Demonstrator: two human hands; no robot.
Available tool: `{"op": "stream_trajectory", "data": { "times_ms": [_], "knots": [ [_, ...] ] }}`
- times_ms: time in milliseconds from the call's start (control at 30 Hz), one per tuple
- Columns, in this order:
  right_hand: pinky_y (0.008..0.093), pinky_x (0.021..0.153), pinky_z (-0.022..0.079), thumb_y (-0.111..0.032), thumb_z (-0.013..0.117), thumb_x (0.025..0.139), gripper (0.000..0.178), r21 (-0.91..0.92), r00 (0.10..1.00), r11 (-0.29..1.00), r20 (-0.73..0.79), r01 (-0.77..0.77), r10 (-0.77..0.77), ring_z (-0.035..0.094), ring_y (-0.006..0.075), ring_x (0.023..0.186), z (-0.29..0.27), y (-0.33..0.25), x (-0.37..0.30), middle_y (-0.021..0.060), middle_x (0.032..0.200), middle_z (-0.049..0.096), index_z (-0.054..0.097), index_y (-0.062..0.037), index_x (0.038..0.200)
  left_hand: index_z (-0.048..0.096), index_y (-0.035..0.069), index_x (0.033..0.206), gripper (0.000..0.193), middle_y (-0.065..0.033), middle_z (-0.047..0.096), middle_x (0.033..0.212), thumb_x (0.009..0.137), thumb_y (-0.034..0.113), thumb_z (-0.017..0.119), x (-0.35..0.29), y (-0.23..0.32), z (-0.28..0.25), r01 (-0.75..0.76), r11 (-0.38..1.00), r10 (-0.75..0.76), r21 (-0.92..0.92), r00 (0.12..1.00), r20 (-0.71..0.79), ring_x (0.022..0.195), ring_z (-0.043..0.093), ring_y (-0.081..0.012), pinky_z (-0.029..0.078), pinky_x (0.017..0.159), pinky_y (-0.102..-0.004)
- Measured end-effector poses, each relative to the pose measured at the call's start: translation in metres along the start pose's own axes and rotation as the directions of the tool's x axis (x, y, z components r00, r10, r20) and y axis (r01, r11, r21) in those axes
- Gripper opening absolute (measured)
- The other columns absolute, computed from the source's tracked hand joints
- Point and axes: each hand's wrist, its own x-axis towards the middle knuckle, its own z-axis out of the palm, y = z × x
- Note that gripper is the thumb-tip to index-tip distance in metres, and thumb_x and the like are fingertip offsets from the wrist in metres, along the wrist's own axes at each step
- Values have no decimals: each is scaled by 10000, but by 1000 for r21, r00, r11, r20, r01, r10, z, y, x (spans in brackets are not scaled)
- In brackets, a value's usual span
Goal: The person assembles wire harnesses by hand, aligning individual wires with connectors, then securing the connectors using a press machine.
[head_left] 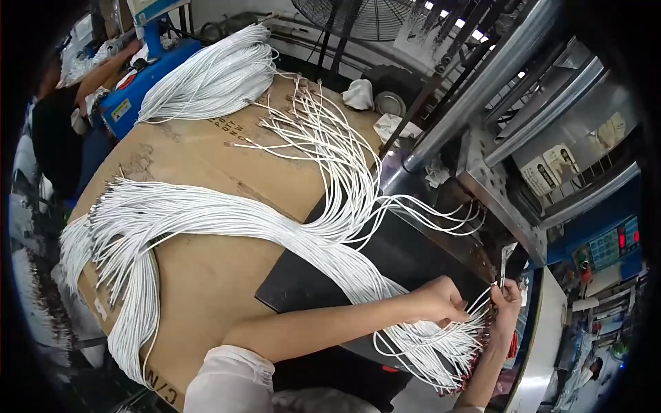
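Observation:
My left hand (441, 303) reaches in across the cables, fingers closed in a pinch on a white cable (480, 297) near its end. Just right of it, my right hand (507, 306) is closed around a slim, shiny metal tool (504, 261) that points upward; its exact kind is unclear. A thick bundle of thin white cables (323, 255) runs from the left of the cardboard to below my hands. Its near ends (475, 344) fan out, with small reddish tips. Several cables (441, 219) branch off toward the metal press at the right.
The cables lie over a cardboard sheet (213, 268) and a dark board (310, 279). Another white cable bundle (213, 72) sits at the back beside a blue machine (162, 79). Press columns (475, 89) and a thick steel plate (499, 196) rise at the right. A person (65, 131) is at far left.

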Motion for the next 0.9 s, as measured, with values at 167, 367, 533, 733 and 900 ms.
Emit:
{"op": "stream_trajectory", "data": {
  "times_ms": [167, 367, 533, 733, 900],
  "knots": [
    [162, 511, 417, 4, 757, 825, 227, -61, 983, 992, 141, -111, 119, 576, 27, 599, 1, -1, -9, 38, 814, 700, 634, 20, 1014, 686, -44, 790, 298, -54, 626, 631, 924, 222, 700, -1, 6, 2, 63, 993, -48, 95, 987, -155, 536, 586, -97, 456, 499, -254],
    [189, 580, 493, 65, 760, 788, 270, -130, 927, 985, 341, -116, 154, 645, 74, 695, 21, 1, -17, 95, 872, 722, 633, 46, 1025, 685, -45, 735, 340, -49, 606, 584, 910, 245, 717, -9, 20, 1, 105, 966, -54, 238, 976, -209, 502, 568, -91, 436, 472, -255],
    [198, 608, 513, 67, 760, 790, 277, -63, 945, 983, 273, -173, 183, 658, 83, 737, 15, -6, -21, 103, 904, 724, 637, 51, 1038, 692, -43, 748, 332, -48, 603, 581, 916, 243, 709, 0, 10, 5, 51, 995, -35, 89, 984, -173, 519, 578, -87, 439, 472, -246],
    [209, 619, 518, 44, 781, 782, 304, -85, 922, 979, 328, -188, 205, 668, 95, 764, 24, -5, -15, 100, 916, 726, 646, 51, 1055, 707, -45, 781, 292, -56, 621, 619, 924, 209, 690, -1, 4, 2, 74, 993, -57, 87, 980, -191, 553, 599, -90, 459, 503, -242],
    [224, 628, 521, -1, 823, 738, 364, -150, 867, 952, 393, -267, 306, 660, 105, 757, 4, -9, -5, 98, 912, 717, 669, 45, 1064, 725, -27, 820, 280, -91, 653, 660, 926, 228, 679, 4, 20, 5, 126, 900, 4, 417, 955, -297, 561, 620, -129, 491, 550, -297]
  ]
}}
